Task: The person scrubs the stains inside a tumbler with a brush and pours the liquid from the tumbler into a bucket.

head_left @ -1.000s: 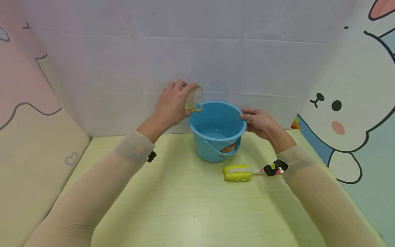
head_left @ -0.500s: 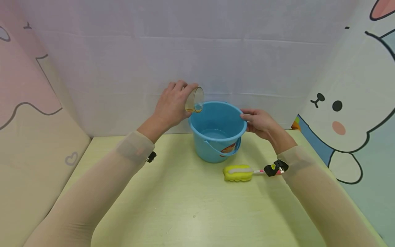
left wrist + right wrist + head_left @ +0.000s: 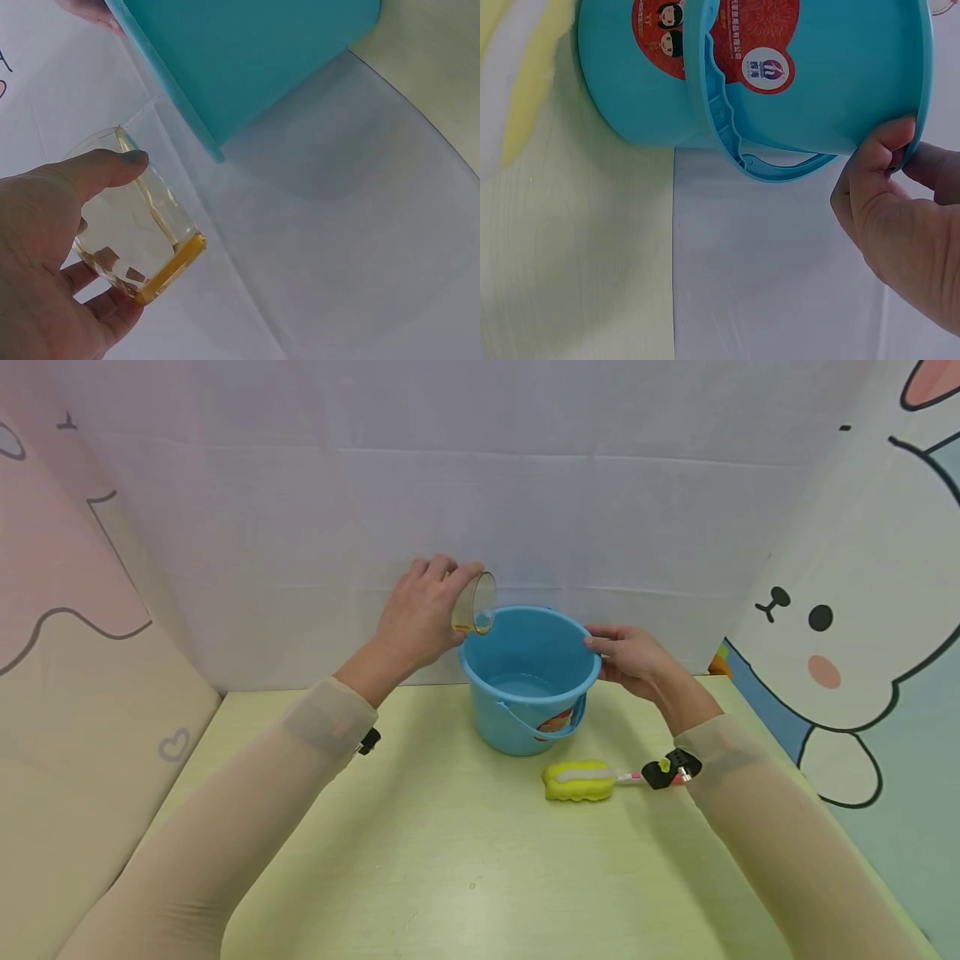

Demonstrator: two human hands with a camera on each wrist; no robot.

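My left hand (image 3: pixel 422 614) grips a clear amber-tinted drinking glass (image 3: pixel 478 603), thumb on one side and fingers on the other. The glass is tipped, its mouth facing the bucket's left rim. In the left wrist view the glass (image 3: pixel 124 217) shows its thick amber base; whether liquid is in it I cannot tell. A light blue bucket (image 3: pixel 498 722) stands upright at the back of the table. At its right rim, my right hand (image 3: pixel 633 662) pinches the edge between thumb and fingers, as the right wrist view of that hand (image 3: pixel 900 217) confirms. The bucket's handle (image 3: pixel 705 97) hangs down.
A yellow sponge brush (image 3: pixel 577 787) lies in front of the bucket, its handle partly behind the right wrist camera (image 3: pixel 671 768). A white sheet (image 3: pixel 360 510) rises behind the table (image 3: pixel 420 860), and printed panels stand at left and right.
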